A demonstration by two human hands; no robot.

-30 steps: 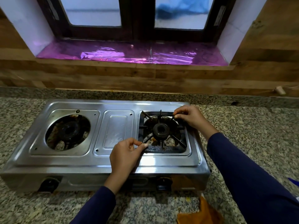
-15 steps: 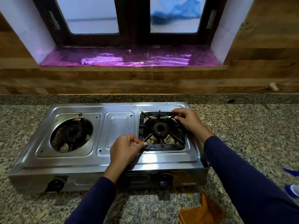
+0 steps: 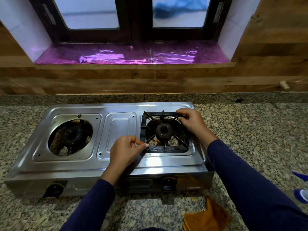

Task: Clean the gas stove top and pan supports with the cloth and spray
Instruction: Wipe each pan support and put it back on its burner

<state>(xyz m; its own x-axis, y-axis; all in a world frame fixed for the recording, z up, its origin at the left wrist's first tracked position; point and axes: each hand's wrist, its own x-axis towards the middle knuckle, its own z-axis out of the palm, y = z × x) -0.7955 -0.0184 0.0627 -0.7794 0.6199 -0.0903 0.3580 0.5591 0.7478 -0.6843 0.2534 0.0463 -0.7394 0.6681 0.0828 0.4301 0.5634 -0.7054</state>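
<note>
1. Both hands grip the black pan support [image 3: 165, 130] on the stove [image 3: 116, 127]'s right burner — left hand [image 3: 124, 151] pinching its near-left corner, right hand [image 3: 191, 121] fingers curled on the far-right prong.
2. Best lifted level and evenly, clearing the burner head [image 3: 164, 130].
3. The orange cloth [image 3: 205, 217] lies on the counter [image 3: 250, 127] near the front edge; a blue-white object [image 3: 300, 194] at right — possibly the spray.

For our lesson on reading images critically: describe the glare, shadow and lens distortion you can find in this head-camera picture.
Head view: bright glare on the stove top in front of the pan support; violet sheen on the foil-lined window sill; the left hand casts a soft shadow toward the front edge; wide-angle bending curves the countertop edge and splays the window frame.
</note>
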